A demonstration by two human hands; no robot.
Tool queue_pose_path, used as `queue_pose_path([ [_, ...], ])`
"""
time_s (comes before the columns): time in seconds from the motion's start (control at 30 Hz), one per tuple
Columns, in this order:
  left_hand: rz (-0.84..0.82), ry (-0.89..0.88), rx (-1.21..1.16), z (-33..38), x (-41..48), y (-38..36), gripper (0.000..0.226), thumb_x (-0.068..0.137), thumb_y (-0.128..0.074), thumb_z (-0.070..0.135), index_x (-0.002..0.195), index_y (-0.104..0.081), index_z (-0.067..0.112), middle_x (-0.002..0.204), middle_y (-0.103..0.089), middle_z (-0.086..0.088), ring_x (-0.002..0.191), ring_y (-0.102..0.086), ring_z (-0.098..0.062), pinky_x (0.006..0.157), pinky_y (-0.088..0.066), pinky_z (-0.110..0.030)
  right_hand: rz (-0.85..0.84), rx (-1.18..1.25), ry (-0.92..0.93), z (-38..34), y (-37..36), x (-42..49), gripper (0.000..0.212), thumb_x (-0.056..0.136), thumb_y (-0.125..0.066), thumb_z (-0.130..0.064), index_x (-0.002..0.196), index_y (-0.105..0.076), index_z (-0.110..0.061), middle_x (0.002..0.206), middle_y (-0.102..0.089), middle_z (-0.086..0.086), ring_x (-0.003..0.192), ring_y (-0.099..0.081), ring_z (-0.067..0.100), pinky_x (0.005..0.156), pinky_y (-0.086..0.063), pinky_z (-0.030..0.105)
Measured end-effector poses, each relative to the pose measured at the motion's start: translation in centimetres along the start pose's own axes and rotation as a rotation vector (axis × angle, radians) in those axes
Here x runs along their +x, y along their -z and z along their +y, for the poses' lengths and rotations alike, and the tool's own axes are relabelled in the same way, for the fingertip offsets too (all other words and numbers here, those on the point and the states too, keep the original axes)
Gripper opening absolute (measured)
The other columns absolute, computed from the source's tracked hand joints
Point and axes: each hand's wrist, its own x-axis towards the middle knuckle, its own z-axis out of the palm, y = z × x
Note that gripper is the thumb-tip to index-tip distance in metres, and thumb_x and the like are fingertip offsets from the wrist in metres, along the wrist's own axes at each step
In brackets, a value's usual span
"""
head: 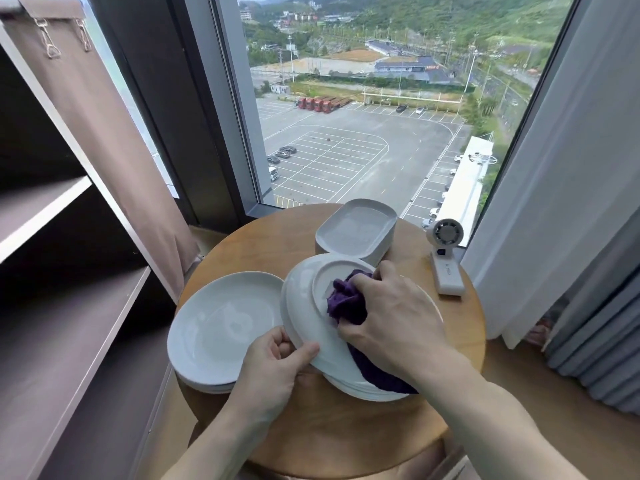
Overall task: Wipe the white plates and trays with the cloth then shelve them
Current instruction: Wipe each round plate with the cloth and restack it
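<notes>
Two bare hands share one white round ceramic plate [300, 299] at centre frame in the head view. Its underside and foot ring are turned up, and it is tilted above a low stack of white plates [353, 388] on the round wooden table [311, 431]. The left hand [273, 362] pinches the plate's lower-left rim, thumb on top and fingers curled beneath. The right hand [391, 313] is closed around a bunched purple cloth [346, 303] and presses it inside the foot ring, while the cloth's tail trails under the wrist. A dark open shelf unit [69, 306] fills the left of the frame, so the rim-holding left hand looks the nearer one for shelving. A second stack of white round plates [221, 327] sits just left of the held plate. Stacked white rectangular trays [356, 230] wait above centre, towards the window.
</notes>
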Motion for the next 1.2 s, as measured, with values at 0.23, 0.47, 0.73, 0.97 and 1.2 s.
queue_pose_path([
  [0.23,-0.008,-0.023,-0.022,0.5,-0.1,-0.2,0.019,0.091,-0.072,0.012,0.106,-0.067,0.001,0.090,-0.079,-0.007,0.076,-0.076,-0.014,0.057,-0.053,-0.016,0.059,0.191,0.157,-3.3,0.4,3.4,0.031,0.081,-0.069,-0.050,0.102,-0.062,-0.028,0.102,-0.048,-0.003,0.093,-0.054,0.027,0.080,-0.047,0.035],
  [0.47,0.021,-0.032,0.022,0.1,0.1,-0.2,0.012,0.093,-0.070,0.008,0.098,-0.064,-0.001,0.086,-0.078,-0.012,0.073,-0.075,-0.016,0.057,-0.051,-0.018,0.054,0.125,0.138,-4.3,-1.0,9.9,0.035,0.080,-0.070,-0.048,0.108,-0.063,-0.026,0.112,-0.056,0.001,0.100,-0.055,0.028,0.081,-0.044,0.036],
  [0.73,0.021,-0.023,0.036,-0.2,0.3,0.1,0.014,0.092,-0.072,0.011,0.097,-0.063,0.001,0.085,-0.078,-0.012,0.075,-0.075,-0.023,0.062,-0.054,-0.026,-0.088,0.274,-0.167,1.0,-0.2,14.0,0.018,0.078,-0.069,-0.038,0.070,-0.058,-0.027,0.070,-0.058,-0.016,0.076,-0.056,0.013,0.056,-0.034,0.025],
  [0.97,0.013,-0.001,-0.001,-0.1,0.2,0.2,0.014,0.092,-0.071,0.010,0.102,-0.065,0.001,0.090,-0.079,-0.010,0.079,-0.077,-0.021,0.057,-0.053,-0.020,-0.051,0.379,-0.330,5.9,-0.8,12.0,0.021,0.070,-0.075,-0.049,0.075,-0.061,-0.033,0.075,-0.059,-0.018,0.070,-0.055,0.004,0.055,-0.034,0.021],
  [1.2,0.026,-0.001,-0.013,-0.3,0.3,0.1,0.012,0.092,-0.071,0.007,0.098,-0.063,0.001,0.089,-0.078,-0.011,0.074,-0.072,-0.018,0.054,-0.051,-0.021,0.169,0.455,-0.332,6.4,-2.4,7.7,0.045,0.066,-0.066,-0.054,0.107,-0.065,-0.034,0.099,-0.062,-0.009,0.103,-0.060,0.023,0.091,-0.051,0.038],
])
